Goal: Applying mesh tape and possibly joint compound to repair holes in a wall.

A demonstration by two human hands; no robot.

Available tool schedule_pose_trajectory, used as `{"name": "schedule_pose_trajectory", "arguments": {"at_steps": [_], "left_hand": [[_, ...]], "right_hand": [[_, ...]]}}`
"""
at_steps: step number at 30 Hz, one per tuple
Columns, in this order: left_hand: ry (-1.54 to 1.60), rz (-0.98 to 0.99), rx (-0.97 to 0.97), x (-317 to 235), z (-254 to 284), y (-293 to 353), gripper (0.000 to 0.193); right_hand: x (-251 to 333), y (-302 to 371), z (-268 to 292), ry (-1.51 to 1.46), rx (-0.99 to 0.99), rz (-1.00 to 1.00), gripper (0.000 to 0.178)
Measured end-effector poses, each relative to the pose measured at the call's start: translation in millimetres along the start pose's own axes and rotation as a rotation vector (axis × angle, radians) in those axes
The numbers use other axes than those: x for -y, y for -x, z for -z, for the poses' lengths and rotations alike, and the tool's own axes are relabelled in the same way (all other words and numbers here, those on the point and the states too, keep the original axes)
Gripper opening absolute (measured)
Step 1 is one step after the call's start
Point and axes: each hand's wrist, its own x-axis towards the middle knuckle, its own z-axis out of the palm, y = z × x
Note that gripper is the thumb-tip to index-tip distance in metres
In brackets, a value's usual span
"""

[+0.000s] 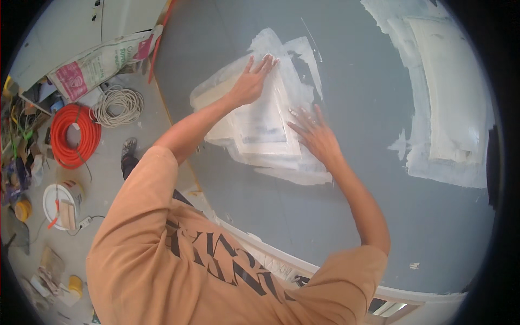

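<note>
A large grey surface (357, 81) carries a patch of smeared white filler (319, 176) around a pale, flat rectangular piece (262, 127). My left hand (251, 85) reaches to the upper part of this patch, fingers stretched out, with white residue on the fingertips that touch it. Lower down, at the patch's right edge, my right hand (318, 135) lies with its fingers spread against the surface. White specks show on its fingers too. Neither hand holds anything that I can see.
A second white patch (449, 97) covers the far right of the surface. To the left, on the floor, lie an orange hose coil (60, 135), a coil of pale cable (120, 106), a white bucket (54, 205) and a printed sack (103, 64). Clutter lines the left rim.
</note>
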Motion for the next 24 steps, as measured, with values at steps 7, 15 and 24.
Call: {"name": "schedule_pose_trajectory", "arguments": {"at_steps": [7,15,24], "left_hand": [[-0.022,0.002,-0.005,1,1,1,0.083],[0.012,-0.007,-0.036,-8,6,1,0.089],[0.004,0.021,-0.002,-13,3,0,0.081]], "right_hand": [[22,34,-6,0.03,0.143,0.153,0.064],[39,41,-5,0.047,0.16,0.054,0.064],[36,39,4,-0.047,0.062,0.037,0.066]]}}
